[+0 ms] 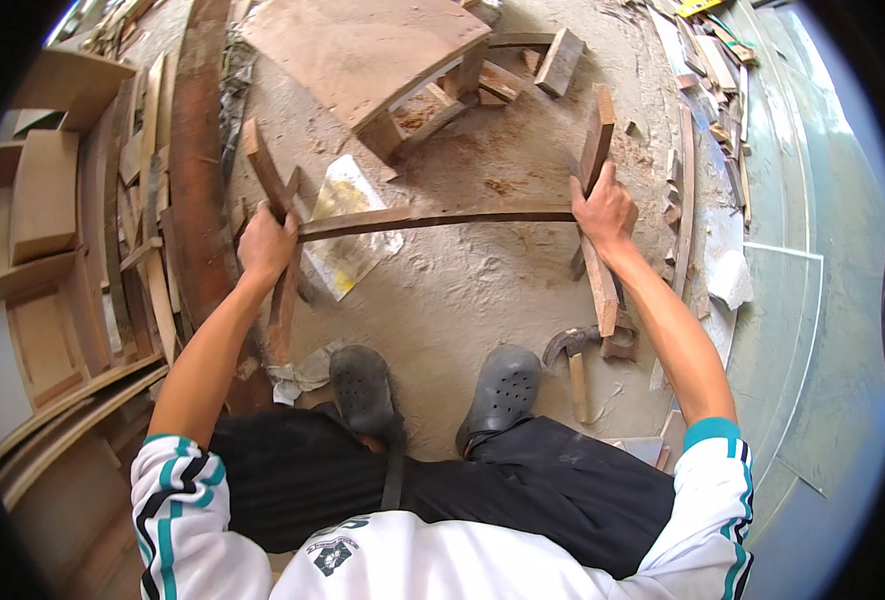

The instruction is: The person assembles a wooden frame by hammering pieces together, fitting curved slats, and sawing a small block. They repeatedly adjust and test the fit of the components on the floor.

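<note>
Between my hands is a wooden frame (432,216), a long crossbar with crossed or upright pieces at both ends. My left hand (267,243) is closed round its left end, where several pieces of wood meet. At the right end my right hand (605,208) grips the joint beside a board (598,130) that slants up and away. Below that hand another leg piece (599,290) points back toward me. A hammer (578,380) with a wooden handle lies on the floor by my right shoe. How the frame's pieces are fastened is hidden by my fingers.
A low wooden table or box (362,60) stands ahead, with short wood blocks (560,62) beside it. A paper sheet (337,240) lies under the crossbar. Wooden cabinets (47,190) and planks line the left; wood scraps (717,80) and glass sheets (792,330) are at right.
</note>
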Action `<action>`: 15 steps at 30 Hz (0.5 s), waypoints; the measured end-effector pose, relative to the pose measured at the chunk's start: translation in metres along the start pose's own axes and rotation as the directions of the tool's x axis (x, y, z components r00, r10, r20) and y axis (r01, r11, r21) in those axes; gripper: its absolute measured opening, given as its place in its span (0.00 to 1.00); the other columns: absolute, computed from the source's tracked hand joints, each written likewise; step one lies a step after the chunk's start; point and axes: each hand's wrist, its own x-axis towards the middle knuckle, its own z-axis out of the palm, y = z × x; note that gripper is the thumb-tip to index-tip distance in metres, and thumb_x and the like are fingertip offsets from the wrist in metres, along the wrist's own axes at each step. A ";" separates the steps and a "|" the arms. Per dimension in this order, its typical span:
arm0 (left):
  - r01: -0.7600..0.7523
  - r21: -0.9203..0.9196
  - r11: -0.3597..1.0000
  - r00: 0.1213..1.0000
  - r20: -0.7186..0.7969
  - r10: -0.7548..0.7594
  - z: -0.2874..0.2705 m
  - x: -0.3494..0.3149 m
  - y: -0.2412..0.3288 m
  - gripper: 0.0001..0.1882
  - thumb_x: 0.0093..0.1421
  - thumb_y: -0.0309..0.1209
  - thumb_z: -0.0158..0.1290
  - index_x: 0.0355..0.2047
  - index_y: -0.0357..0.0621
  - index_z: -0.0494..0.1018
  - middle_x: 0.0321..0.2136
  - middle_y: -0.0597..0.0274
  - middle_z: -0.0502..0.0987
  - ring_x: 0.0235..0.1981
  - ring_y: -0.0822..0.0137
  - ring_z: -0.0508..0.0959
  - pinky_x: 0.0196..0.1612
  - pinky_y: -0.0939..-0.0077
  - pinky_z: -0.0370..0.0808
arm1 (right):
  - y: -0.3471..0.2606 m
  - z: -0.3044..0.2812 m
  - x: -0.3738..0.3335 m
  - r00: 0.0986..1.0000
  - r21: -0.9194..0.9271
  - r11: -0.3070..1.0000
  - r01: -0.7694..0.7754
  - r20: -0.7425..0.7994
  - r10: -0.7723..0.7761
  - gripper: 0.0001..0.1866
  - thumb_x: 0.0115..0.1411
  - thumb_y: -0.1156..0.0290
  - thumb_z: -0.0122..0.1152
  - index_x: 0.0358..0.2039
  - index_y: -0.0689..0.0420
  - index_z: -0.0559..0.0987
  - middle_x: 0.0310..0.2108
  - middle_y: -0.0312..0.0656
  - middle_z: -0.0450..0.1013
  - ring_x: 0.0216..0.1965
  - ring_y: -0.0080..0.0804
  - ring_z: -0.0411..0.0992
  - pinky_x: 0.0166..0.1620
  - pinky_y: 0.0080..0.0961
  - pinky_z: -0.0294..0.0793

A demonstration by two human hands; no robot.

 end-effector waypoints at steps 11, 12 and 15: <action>-0.042 0.147 0.988 0.979 0.206 0.011 -0.024 0.004 0.003 0.22 0.66 0.45 0.49 0.48 0.37 0.71 0.43 0.40 0.81 0.46 0.39 0.80 0.50 0.50 0.75 | -0.010 -0.006 0.002 1.000 0.109 0.994 -0.008 -0.002 0.008 0.28 0.60 0.59 0.60 0.54 0.66 0.66 0.34 0.58 0.79 0.35 0.57 0.79 0.35 0.52 0.80; -0.053 0.187 0.981 0.969 0.248 0.005 -0.028 0.009 0.006 0.23 0.66 0.45 0.49 0.49 0.37 0.72 0.44 0.41 0.81 0.47 0.39 0.80 0.51 0.51 0.76 | -0.011 -0.009 0.004 0.999 0.100 0.995 -0.027 0.035 0.023 0.29 0.60 0.59 0.60 0.55 0.66 0.66 0.35 0.58 0.79 0.36 0.57 0.79 0.36 0.52 0.80; -0.331 0.459 0.825 0.877 0.473 0.089 -0.050 0.020 0.025 0.23 0.67 0.46 0.47 0.49 0.38 0.77 0.47 0.46 0.82 0.48 0.44 0.82 0.50 0.53 0.78 | -0.014 -0.018 0.005 0.990 0.079 0.993 -0.086 0.114 0.077 0.33 0.61 0.58 0.60 0.59 0.65 0.63 0.38 0.59 0.79 0.39 0.59 0.79 0.40 0.53 0.79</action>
